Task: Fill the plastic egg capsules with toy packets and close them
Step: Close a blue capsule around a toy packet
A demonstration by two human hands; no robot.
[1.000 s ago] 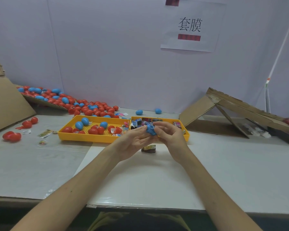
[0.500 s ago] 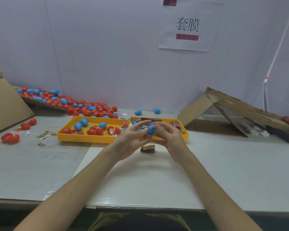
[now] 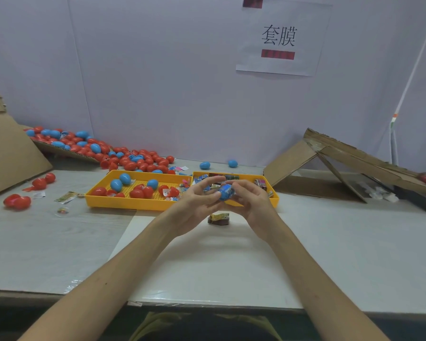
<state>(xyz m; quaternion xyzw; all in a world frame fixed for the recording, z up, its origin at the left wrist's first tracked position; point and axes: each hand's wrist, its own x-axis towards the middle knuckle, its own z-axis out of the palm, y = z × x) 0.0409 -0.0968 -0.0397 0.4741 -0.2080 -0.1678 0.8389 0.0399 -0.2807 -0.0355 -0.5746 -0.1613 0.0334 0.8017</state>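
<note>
at the centre of the frame, the left hand (image 3: 197, 203) and right hand (image 3: 252, 201) both pinch a blue plastic egg capsule (image 3: 226, 192) between curled fingertips, held above the white table (image 3: 330, 242), just before two yellow plastic trays (image 3: 123, 203).

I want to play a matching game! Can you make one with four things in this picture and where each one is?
Things:
1. blue egg capsule
2. brown packet
3. paper sign
4. cardboard ramp

Places:
A. stuck on the wall
B. at the far right of the table
C. held between the left hand and the right hand
D. lying on the table just below the hands

Pairs: 1-C, 2-D, 3-A, 4-B
</note>
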